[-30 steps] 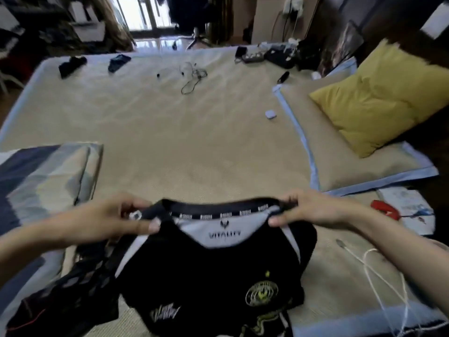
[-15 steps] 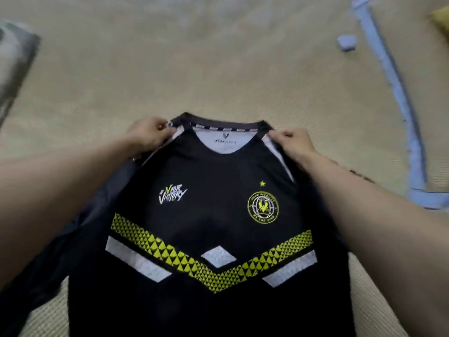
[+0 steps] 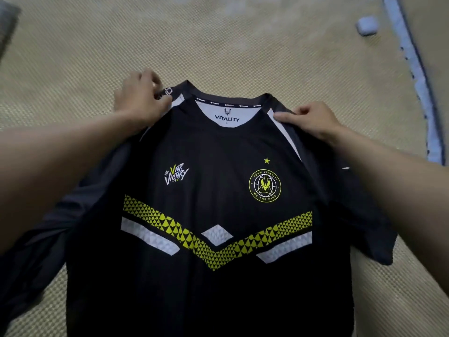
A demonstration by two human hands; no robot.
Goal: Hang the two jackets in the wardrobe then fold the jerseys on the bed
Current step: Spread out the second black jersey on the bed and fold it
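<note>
A black jersey (image 3: 218, 171) with a yellow and white chevron band and a round yellow crest is spread front side up over the woven bed mat (image 3: 218, 45). My left hand (image 3: 141, 100) pinches its left shoulder beside the collar. My right hand (image 3: 311, 120) pinches the right shoulder. Both sleeves hang out sideways under my forearms. The jersey's lower hem runs out of the bottom of the view.
A small pale blue-grey object (image 3: 368, 26) lies on the mat at the upper right. A blue-edged border (image 3: 413, 76) of a second mat runs down the right side. A grey folded cloth corner (image 3: 6, 32) shows at the upper left.
A second ago the jersey was bunched near the bed's edge with the room in view. It now lies spread out flat, and my hands have moved apart along its shoulders.
</note>
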